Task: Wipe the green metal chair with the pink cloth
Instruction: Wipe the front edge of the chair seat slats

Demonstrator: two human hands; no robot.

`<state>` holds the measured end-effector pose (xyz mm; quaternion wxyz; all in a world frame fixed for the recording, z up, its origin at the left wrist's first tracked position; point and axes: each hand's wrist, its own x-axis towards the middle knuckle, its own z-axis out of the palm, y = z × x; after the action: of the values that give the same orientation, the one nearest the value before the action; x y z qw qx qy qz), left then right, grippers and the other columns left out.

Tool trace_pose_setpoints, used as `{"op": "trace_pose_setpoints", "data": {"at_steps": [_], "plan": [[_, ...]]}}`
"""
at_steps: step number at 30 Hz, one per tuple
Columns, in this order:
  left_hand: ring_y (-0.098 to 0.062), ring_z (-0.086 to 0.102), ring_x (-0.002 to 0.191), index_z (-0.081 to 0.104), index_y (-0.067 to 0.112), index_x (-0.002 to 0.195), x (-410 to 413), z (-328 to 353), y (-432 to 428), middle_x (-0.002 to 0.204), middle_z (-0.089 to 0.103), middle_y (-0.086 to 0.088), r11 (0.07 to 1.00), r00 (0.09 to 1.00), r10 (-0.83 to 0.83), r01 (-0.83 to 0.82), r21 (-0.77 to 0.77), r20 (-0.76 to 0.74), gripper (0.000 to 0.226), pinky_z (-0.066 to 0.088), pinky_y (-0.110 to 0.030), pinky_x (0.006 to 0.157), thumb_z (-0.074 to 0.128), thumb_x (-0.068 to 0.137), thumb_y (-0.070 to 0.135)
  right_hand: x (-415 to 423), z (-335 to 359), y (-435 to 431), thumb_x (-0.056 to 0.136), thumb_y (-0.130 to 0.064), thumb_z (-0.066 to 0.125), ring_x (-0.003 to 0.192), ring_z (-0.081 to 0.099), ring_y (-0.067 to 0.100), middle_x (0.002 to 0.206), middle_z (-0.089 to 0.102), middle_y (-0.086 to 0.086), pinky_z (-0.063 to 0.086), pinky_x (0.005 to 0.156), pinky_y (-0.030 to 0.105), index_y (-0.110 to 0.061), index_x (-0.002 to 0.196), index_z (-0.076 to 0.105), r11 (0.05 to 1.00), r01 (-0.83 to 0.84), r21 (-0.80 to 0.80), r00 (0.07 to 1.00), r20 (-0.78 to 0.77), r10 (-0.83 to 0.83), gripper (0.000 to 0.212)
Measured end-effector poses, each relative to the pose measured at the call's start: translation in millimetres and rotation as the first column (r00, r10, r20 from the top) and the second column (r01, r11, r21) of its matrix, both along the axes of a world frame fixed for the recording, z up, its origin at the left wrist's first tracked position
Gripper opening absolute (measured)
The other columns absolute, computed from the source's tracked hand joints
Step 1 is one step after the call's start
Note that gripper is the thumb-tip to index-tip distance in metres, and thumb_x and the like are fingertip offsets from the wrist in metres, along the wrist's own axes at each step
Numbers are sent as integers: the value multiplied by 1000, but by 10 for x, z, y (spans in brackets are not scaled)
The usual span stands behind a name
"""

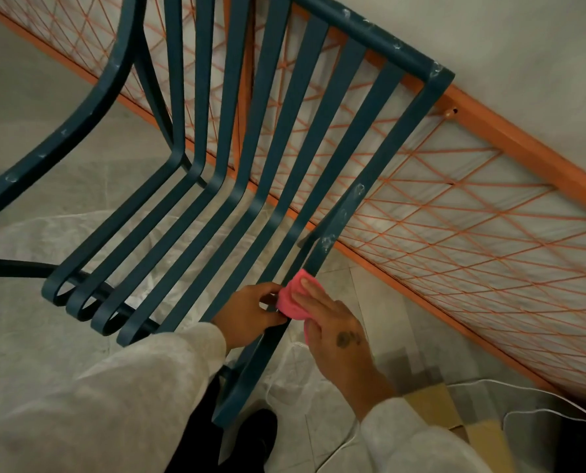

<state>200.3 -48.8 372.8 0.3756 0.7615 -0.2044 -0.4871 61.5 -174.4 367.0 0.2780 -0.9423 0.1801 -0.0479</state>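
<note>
Right hand (336, 334): fingers straight and held together, laid flat on the pink cloth (293, 298). They press it onto the green metal chair (284, 172) at its outermost right-hand slat, on the seat portion. Thumb hidden.

Cloth bunched over that slat; a pink edge also shows under the palm.

Left hand (250, 312): fingers curled, gripping the chair just left of the cloth, thumb tip touching the cloth's edge. Cannot tell which slat it holds.

Both arms in pale sleeves (131, 397). Dark shoe (260, 435) below the chair's right front corner.

Cardboard boxes (431, 404) and a white cable (540, 392) lie on the floor right of the chair.

Chair: flat slats run from curled front ends along the seat, then bend up into the back. Whitish smudges on the right slat, top rail and left armrest.

Crumpled clear plastic sheet (62, 233) beneath the seat.

Behind the chair, an orange frame (510, 138) strung with orange lattice runs along the pale wall (523, 46).
</note>
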Motion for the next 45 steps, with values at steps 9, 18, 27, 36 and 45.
{"op": "trace_pose_setpoints", "data": {"at_steps": [9, 18, 27, 36, 45], "plan": [[-6, 59, 103, 57, 37, 115, -61, -19, 10, 112, 63, 13, 998, 998, 64, -64, -3, -19, 35, 51, -29, 92, 69, 88, 18, 68, -146, -119, 81, 3, 73, 103, 68, 24, 147, 47, -1, 57, 87, 36, -19, 133, 57, 994, 41, -106, 999, 25, -38, 59], [-7, 59, 103, 58, 31, 120, -90, -32, -6, 114, 64, 9, 995, 995, 96, -97, -13, -34, 36, 50, -30, 93, 68, 89, 17, 25, -54, -209, 89, -2, 64, 105, 65, 17, 145, 50, -5, 43, 96, 21, -19, 128, 63, 999, 30, 22, 998, 47, -31, 43], [-13, 61, 109, 41, 30, 141, -175, -98, -192, 125, 64, 3, 1000, 999, 7, -7, -14, 53, 58, 48, -37, 103, 67, 89, 32, -39, 62, -198, 94, -4, 56, 132, 45, 3, 147, 46, -5, 38, 112, 26, -20, 135, 56, 963, 94, 253, 994, 35, -107, 44], [-29, 69, 94, 25, 22, 145, -69, -142, -735, 123, 63, -11, 999, 988, -48, 50, -9, 147, 54, 57, -43, 84, 51, 99, 32, 452, 212, -863, 91, 1, 54, 138, 41, 11, 149, 46, 1, 33, 115, 29, -13, 137, 55, 998, 64, 13, 980, 188, -65, 48], [8, 56, 45, 51, 10, 116, -161, -320, -696, 68, 54, 17, 989, 962, 40, 0, -146, 271, 26, 41, -8, 45, 51, 99, 29, 190, -137, -644, 70, 12, 77, 126, 55, 25, 139, 56, 9, 57, 88, 48, -7, 124, 65, 970, -132, -203, 981, 112, 157, 58]]}}
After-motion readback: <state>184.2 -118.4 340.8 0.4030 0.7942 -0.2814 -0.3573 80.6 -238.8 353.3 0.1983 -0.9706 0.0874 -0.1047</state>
